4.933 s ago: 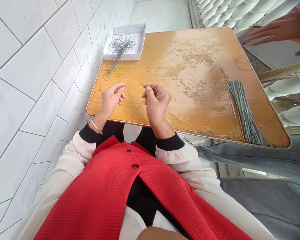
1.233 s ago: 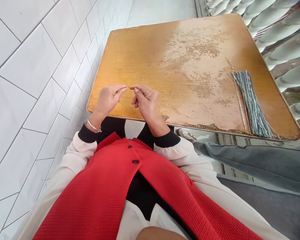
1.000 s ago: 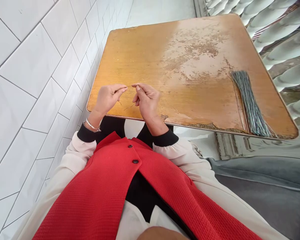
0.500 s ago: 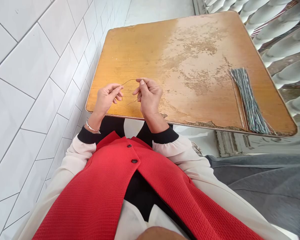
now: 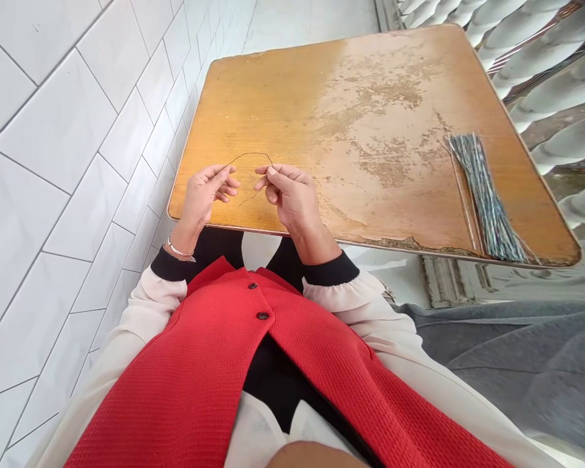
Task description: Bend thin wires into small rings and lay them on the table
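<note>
A thin dark wire (image 5: 249,154) arches between my two hands, above the near left part of the wooden table (image 5: 268,97). One side of it is pinched between the thumb and forefinger of my left hand (image 5: 205,190). My right hand (image 5: 295,194) pinches the other side, where the wire bends down sharply. A loose tail of wire pokes out below the right fingers, pointing toward the left. The remaining fingers of both hands are loosely curled.
At the table's right end lies a bundle of thin silvery wires (image 5: 492,198), with a few strands apart on its left. White tiled wall (image 5: 53,195) runs along the left. White balusters (image 5: 546,97) stand beyond the right edge. Grey cloth (image 5: 517,364) is at lower right.
My right hand has shifted slightly right and down, its grip now lower on the bend. The wire between my hands has become a taller, fuller arch. My left hand has moved only slightly.
</note>
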A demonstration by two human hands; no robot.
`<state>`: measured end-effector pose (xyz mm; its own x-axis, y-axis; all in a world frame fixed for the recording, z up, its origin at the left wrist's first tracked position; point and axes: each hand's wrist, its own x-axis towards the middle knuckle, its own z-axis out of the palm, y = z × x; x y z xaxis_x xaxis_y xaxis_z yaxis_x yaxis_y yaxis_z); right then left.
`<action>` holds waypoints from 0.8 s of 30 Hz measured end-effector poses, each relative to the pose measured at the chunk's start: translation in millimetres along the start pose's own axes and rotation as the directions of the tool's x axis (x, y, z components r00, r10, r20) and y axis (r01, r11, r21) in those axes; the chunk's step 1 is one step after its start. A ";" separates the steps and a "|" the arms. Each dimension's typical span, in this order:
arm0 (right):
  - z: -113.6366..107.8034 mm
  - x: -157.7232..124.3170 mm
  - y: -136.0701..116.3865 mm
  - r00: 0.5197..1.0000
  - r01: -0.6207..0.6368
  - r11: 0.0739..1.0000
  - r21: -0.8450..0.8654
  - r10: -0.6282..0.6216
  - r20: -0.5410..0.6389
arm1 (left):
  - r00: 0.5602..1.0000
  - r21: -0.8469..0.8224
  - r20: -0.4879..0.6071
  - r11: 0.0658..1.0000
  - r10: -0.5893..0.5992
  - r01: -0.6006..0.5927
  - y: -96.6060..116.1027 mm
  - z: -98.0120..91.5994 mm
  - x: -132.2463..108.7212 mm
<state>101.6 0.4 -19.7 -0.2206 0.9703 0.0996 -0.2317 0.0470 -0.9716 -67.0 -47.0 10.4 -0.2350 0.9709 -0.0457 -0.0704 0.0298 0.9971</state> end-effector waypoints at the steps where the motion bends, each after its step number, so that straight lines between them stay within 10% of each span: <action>1: 0.6 0.7 -0.7 1.000 -0.022 0.999 0.032 0.022 0.002 | 1.000 -0.013 0.012 1.000 0.001 -0.001 0.2 0.1 -1.1; 18: 2.1 2.3 -0.8 0.991 -0.127 0.952 0.277 0.135 -0.009 | 0.931 -0.150 0.343 0.986 0.122 -0.074 -17.4 -7.7 -3.5; 24: 4.5 -0.1 -3.8 0.993 -0.116 0.963 0.242 0.119 0.005 | 0.956 -0.219 0.233 0.967 0.180 -0.129 -32.0 5.9 -2.1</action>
<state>98.2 -0.9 -15.0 -0.2512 0.9678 -0.0155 -0.4269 -0.1251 -0.8956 -58.6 -48.6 -21.1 -0.0114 0.9886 0.1500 -0.2505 -0.1481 0.9567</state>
